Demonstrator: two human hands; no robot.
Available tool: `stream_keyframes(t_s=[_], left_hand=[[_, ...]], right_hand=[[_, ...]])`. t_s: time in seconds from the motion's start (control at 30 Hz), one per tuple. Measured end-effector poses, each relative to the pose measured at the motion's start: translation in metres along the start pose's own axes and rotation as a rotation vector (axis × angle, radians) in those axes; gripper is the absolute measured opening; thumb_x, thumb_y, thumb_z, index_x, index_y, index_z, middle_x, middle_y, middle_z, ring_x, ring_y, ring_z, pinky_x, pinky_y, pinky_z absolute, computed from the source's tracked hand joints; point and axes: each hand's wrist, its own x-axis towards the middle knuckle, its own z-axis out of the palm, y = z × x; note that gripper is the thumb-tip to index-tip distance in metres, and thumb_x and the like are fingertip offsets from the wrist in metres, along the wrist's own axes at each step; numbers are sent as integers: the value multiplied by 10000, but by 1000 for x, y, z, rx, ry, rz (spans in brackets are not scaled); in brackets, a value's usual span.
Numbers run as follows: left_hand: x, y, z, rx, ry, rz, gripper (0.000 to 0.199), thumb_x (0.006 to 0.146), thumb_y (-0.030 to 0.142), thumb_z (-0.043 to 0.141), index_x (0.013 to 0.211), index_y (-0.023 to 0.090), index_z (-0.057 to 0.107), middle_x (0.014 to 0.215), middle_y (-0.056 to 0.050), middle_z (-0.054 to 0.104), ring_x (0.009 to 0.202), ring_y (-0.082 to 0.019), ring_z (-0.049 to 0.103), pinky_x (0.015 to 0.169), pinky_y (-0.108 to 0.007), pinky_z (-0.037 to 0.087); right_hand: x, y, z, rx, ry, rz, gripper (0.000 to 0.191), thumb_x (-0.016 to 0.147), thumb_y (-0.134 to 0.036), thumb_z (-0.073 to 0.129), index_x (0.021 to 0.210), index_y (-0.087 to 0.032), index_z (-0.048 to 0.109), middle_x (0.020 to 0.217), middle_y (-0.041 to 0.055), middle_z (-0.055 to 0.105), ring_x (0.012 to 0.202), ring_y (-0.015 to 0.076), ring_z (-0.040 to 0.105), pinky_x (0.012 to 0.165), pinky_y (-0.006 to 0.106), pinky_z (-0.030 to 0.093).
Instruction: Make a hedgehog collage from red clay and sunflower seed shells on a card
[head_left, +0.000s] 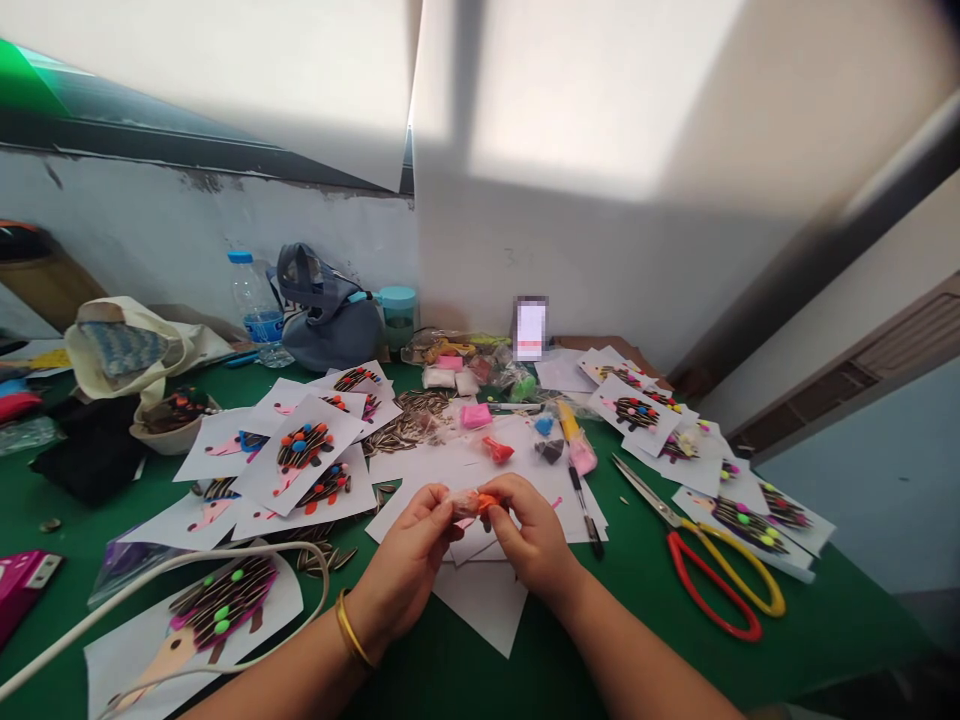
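Big pale panels (570, 110) with sunlight on them fill the top of the frame, above a wide green table (637, 580). Near the middle, the left hand (412, 545) and right hand (532, 535) meet with bent fingers, both pinched closed on a small orange lump in clear plastic wrap (487, 500). White paper (484, 620) lies below them, white cards with spiky animals (300, 448) spread out left and right, and big red-and-yellow-handled scissors (720, 580) rest at the lower right.
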Motion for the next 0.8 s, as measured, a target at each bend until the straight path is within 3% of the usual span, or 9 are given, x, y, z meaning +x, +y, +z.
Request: stream_keyframes(t_s=[0.27, 0.43, 0.57, 0.67, 0.8], left_hand=[[1, 2, 1, 62, 22, 52, 167, 832, 327, 683, 830, 217, 557, 870, 11, 633, 839, -142, 555, 799, -277, 392], [-1, -1, -1, 211, -5, 73, 188, 855, 372, 647, 811, 220, 546, 772, 25, 570, 749, -132, 494, 731, -257, 367], [-1, 1, 2, 261, 28, 155, 173, 829, 354, 681, 808, 217, 578, 780, 20, 567, 746, -137, 486, 720, -253, 370], [0, 2, 1, 287, 62, 180, 162, 826, 357, 682, 814, 214, 606, 783, 5, 591, 748, -148, 500, 714, -260, 377], [1, 0, -1, 232, 47, 117, 173, 863, 389, 628, 893, 218, 627, 788, 7, 587, 760, -143, 509, 741, -271, 393]], right_hand=[[-1, 4, 2, 133, 1, 73, 154, 936, -253, 483, 1017, -226, 612, 915, 47, 602, 830, 185, 569, 744, 333, 479], [-2, 6, 3, 86, 21, 51, 223, 823, -369, 677, 955, -218, 580, 896, 27, 548, 780, 172, 524, 703, 310, 467], [-1, 6, 4, 85, 23, 124, 176, 843, -355, 673, 907, -215, 589, 837, 12, 558, 731, 152, 516, 670, 287, 458], [0, 6, 5, 178, -11, 185, 184, 852, -369, 663, 931, -208, 622, 852, 27, 601, 743, 159, 561, 671, 294, 474], [-1, 9, 5, 385, -22, 280, 259, 853, -408, 658, 1008, -207, 602, 824, 27, 636, 735, 172, 624, 685, 323, 510]])
